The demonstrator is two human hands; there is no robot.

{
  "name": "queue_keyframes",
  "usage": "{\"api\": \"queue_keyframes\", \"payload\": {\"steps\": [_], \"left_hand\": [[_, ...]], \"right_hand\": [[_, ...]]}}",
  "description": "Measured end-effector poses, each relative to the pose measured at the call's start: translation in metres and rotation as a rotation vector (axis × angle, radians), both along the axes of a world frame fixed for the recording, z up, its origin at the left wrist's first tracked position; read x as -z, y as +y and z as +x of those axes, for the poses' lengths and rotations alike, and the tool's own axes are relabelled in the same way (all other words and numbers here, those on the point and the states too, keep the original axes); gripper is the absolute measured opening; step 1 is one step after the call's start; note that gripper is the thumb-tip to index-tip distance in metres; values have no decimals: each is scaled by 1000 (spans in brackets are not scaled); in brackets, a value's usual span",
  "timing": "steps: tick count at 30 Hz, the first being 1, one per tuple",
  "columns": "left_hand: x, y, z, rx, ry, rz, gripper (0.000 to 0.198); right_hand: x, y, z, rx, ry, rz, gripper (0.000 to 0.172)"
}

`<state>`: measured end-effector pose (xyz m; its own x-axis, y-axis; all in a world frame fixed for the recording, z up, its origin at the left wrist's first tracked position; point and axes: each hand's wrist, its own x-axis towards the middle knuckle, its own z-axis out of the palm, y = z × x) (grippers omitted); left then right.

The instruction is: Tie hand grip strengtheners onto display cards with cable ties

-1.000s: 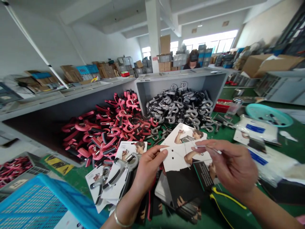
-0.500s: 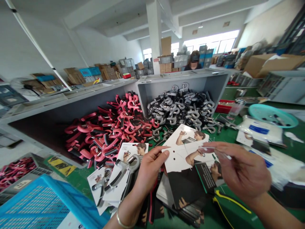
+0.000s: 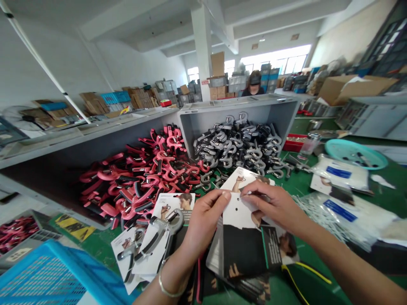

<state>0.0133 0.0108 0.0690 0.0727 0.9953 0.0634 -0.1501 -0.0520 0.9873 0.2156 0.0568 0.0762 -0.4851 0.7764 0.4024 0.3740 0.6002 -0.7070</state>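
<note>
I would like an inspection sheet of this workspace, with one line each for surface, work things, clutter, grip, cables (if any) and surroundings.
Surface: green tabletop, largely covered.
Work things: printed card with two holes; red spring handles and grey spring handles heaped in and before grey bins.
Clutter: yellow-handled tool, plastic packs, white strips, turquoise tray.
Grip: left hand pinches the card's top edge; right hand beside it, whether pinching anything unclear.
Cables: nothing seen.
Surroundings: blue basket at near left; person beyond the bins.
</note>
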Motion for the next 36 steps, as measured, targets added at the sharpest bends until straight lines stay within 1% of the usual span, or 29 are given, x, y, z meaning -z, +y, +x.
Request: {"api": "queue_keyframes", "payload": {"steps": [2,3,4,6,8,10,11,12,14,15,16,17,18,21,22,23,24,26,27,29,31,33,34,36], "left_hand": [[-1,2,1,-9,22,8,37],[1,3,1,-10,41,9,38],[5,2,0,-6,56,8,36],[15,-1,-2,22,88,4,24],[24,-7,-7,48,168,23,16],[27,-16,-15,90,334,140,6],[25,-21,-19,146,422,223,7],[21,-27,-24,225,483,309,12],[9,-38,-31,411,522,453,20],[3,-43,-33,479,526,504,23],[-3,-48,-35,506,537,548,25],[-6,-51,-36,487,561,593,26],[-8,-54,-36,427,592,632,26],[-5,-55,-32,109,645,681,20],[-2,-54,-30,38,638,675,18],[1,-53,-28,15,627,659,16],[4,-53,-26,25,615,637,15],[8,-52,-21,70,596,587,17],[9,-52,-19,75,595,564,18],[9,-53,-16,47,595,536,22],[9,-55,-15,32,590,505,23],[10,-56,-15,40,583,450,21],[11,-57,-16,52,574,418,20],[14,-57,-18,89,557,374,17]], "right_hand": [[-3,3,5,10,91,-117,14],[-4,4,8,18,131,-158,15],[-3,5,10,24,154,-191,15],[-2,7,15,23,161,-240,16],[0,7,18,6,152,-296,18],[2,7,18,-27,149,-378,22],[2,6,18,-38,155,-427,24],[2,4,18,-44,159,-478,26],[0,1,18,-46,165,-566,30],[-1,-1,18,-48,178,-609,31],[-2,-4,17,-59,202,-660,32],[-3,-6,15,-79,235,-722,32],[-4,-9,13,-105,281,-797,31],[-2,-18,4,-217,438,-1043,27],[0,-21,1,-254,477,-1107,26],[1,-25,-2,-283,506,-1153,25],[3,-28,-5,-300,522,-1178,24],[6,-33,-8,-289,516,-1177,24],[6,-35,-10,-262,501,-1146,25],[7,-38,-11,-189,460,-1020,25],[8,-41,-11,-138,406,-846,24],[11,-45,-11,-141,333,-703,23],[12,-48,-11,-156,298,-658,22],[16,-54,-10,-188,248,-623,22]]}}
